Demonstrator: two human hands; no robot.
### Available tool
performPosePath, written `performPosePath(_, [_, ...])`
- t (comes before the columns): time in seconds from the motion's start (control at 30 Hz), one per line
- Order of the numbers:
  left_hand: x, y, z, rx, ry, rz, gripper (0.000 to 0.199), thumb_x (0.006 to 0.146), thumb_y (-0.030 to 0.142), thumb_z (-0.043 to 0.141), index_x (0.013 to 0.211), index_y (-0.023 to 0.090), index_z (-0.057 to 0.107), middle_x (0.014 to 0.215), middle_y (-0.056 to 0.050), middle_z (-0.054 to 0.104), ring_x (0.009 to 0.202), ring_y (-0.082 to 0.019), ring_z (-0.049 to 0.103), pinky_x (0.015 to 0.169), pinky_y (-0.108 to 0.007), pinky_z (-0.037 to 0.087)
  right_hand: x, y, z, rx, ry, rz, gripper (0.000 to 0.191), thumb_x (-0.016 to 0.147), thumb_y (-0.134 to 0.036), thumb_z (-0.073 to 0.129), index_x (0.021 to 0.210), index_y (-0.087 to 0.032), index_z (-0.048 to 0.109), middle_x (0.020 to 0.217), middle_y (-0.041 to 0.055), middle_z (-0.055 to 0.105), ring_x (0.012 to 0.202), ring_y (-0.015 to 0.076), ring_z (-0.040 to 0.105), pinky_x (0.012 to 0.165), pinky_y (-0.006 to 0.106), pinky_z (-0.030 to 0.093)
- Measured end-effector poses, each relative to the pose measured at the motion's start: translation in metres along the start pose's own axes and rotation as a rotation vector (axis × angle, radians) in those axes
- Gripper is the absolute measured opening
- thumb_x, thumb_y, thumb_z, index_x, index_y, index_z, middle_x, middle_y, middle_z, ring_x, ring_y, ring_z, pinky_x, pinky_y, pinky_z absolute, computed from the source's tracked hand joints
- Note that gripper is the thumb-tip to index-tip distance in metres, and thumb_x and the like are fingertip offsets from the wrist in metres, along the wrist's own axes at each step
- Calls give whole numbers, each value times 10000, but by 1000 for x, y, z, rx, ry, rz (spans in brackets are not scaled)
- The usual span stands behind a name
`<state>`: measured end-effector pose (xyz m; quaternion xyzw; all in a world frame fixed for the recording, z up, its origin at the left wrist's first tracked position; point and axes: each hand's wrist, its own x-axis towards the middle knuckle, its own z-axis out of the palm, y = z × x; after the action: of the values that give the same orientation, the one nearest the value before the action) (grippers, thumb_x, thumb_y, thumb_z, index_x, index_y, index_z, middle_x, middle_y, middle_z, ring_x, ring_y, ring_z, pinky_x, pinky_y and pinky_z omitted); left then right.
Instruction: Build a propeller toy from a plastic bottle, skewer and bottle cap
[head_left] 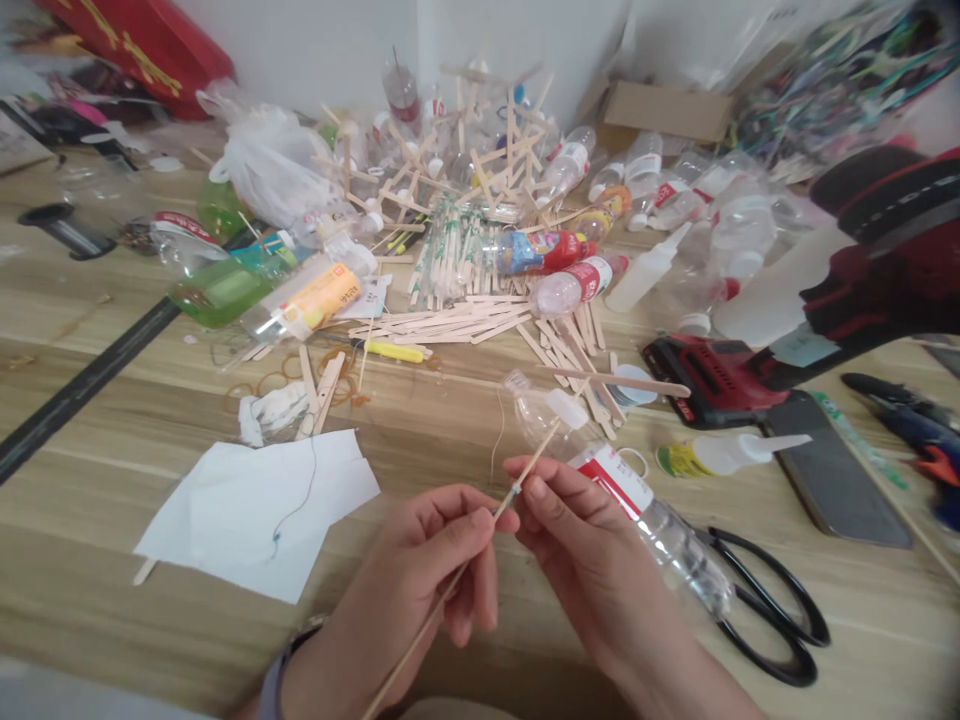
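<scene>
My left hand (427, 575) is closed around a thin wooden stick (538, 455), thumb pressed on top, and the stick's lower end runs down toward me. Close by, my right hand (592, 550) pinches at the same stick with thumb and forefinger. A small pale blue-green bit (513, 494), perhaps a wound thread or tape, sits on the stick between the two hands. Behind the stick's far end is a white piece (568, 408); whether they touch, I cannot tell. A clear plastic bottle (652, 530) with a red and white label lies beside and partly behind my right hand.
Black-handled scissors (806, 600), a phone (847, 480), a glue bottle (712, 453) and a red-black cordless drill (885, 280) stand or lie right. White paper (240, 500) with a thread lies left. Farther back are loose craft sticks (450, 322), a yellow-handled tool (394, 351) and several bottles.
</scene>
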<state>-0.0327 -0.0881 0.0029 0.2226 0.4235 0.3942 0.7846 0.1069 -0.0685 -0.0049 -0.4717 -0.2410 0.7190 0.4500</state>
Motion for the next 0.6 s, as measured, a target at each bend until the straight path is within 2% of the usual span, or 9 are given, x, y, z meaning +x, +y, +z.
performPosePath(0.23, [0, -1, -2, -1, -8, -7, 245, 843, 357, 616, 723, 143, 617, 405, 42, 536, 325, -20, 316, 360, -154, 165, 1, 1, 0, 21, 8, 21, 270, 577, -438, 868, 758, -257, 783, 651, -27, 590, 573, 83, 435, 582, 218, 375])
performPosePath(0.4, [1, -2, -2, -3, -7, -7, 252, 840, 369, 624, 724, 145, 607, 406, 44, 535, 324, -23, 311, 358, -155, 166, 0, 4, -2, 30, -4, 25, 257, 596, -429, 864, 758, -248, 781, 595, -34, 581, 536, 71, 411, 549, 213, 347])
performPosePath(0.6, [1, -2, -2, -20, -13, -7, 245, 815, 372, 655, 750, 138, 620, 401, 46, 536, 317, -20, 304, 361, -151, 184, 0, 4, -1, 66, 4, 44, 283, 552, -418, 891, 732, -231, 779, 638, -19, 644, 599, 81, 533, 609, 209, 399])
